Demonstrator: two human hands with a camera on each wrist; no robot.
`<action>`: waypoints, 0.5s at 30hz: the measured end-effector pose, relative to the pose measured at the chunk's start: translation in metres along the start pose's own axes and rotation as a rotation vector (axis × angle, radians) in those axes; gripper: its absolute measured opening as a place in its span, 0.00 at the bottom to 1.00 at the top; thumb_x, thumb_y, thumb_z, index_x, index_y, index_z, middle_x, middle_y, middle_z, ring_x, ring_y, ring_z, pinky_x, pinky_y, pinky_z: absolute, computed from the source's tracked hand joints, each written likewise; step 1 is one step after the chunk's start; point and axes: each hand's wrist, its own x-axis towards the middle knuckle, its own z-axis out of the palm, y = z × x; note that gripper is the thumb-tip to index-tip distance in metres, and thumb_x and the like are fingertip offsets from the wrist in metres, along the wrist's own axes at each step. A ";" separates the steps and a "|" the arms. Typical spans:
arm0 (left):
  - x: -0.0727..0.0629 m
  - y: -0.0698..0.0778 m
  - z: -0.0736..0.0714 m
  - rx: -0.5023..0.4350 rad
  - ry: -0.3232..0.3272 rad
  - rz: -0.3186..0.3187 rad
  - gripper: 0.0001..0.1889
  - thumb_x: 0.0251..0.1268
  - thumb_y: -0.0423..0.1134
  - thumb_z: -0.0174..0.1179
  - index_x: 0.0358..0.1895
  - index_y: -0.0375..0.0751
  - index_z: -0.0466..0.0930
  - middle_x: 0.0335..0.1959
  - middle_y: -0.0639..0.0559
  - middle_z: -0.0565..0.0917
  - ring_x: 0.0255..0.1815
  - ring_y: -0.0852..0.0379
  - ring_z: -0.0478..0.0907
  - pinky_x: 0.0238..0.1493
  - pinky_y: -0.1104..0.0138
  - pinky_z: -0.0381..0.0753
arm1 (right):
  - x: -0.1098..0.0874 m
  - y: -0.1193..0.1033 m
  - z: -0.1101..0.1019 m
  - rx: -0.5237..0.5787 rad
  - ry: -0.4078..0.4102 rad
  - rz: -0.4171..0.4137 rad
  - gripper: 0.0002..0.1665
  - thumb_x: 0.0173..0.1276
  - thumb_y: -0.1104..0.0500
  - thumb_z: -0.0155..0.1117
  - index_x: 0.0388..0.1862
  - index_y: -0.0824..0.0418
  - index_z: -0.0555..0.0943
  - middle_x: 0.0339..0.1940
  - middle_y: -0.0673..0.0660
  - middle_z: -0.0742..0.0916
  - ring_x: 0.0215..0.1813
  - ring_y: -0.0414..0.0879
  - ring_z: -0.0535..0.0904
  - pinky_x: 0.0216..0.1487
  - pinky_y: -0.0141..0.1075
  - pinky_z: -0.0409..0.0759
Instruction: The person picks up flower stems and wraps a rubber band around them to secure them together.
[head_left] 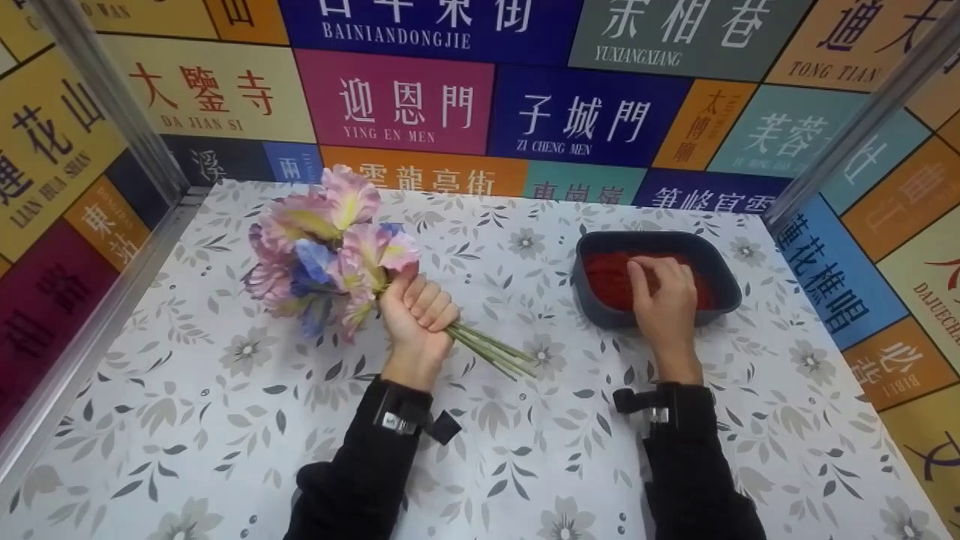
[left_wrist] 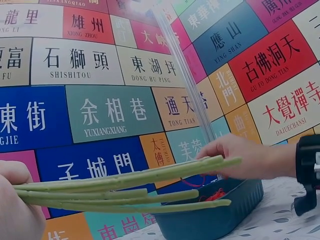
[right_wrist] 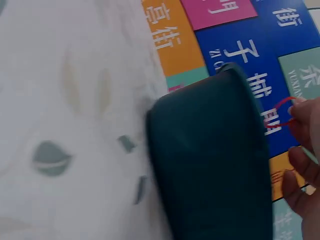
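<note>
My left hand grips a bouquet of pink and blue flowers just under the blooms, holding it above the table. The green stems stick out past the fist toward the right, their cut ends uneven. Over the dark blue-grey container, my right hand pinches a thin red rubber band between thumb and fingertips; it hangs as a small loop. A heap of red bands lies inside the container.
A white tablecloth with grey leaves and flowers covers the table. Panels of colourful sign-printed wall stand behind and at both sides, with metal posts at the corners. Black straps are on both wrists.
</note>
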 end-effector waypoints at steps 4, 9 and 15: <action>0.000 0.000 0.000 -0.014 -0.017 -0.004 0.31 0.81 0.41 0.38 0.08 0.49 0.57 0.02 0.59 0.60 0.06 0.66 0.45 0.07 0.75 0.47 | 0.014 -0.023 -0.015 0.070 -0.062 0.008 0.07 0.70 0.61 0.69 0.40 0.66 0.88 0.33 0.59 0.87 0.36 0.48 0.74 0.39 0.35 0.66; 0.000 0.000 0.002 -0.021 -0.017 -0.003 0.31 0.80 0.41 0.39 0.08 0.49 0.58 0.02 0.59 0.61 0.06 0.66 0.46 0.07 0.74 0.48 | 0.022 -0.058 -0.029 0.169 -0.225 -0.012 0.05 0.70 0.63 0.70 0.42 0.63 0.88 0.36 0.54 0.87 0.38 0.42 0.76 0.39 0.27 0.71; -0.002 0.002 0.004 -0.048 -0.048 -0.010 0.31 0.80 0.41 0.38 0.08 0.49 0.57 0.02 0.59 0.60 0.07 0.66 0.44 0.08 0.75 0.46 | 0.021 -0.101 -0.040 0.298 -0.521 -0.180 0.07 0.68 0.67 0.70 0.42 0.57 0.88 0.36 0.49 0.87 0.36 0.41 0.77 0.38 0.29 0.74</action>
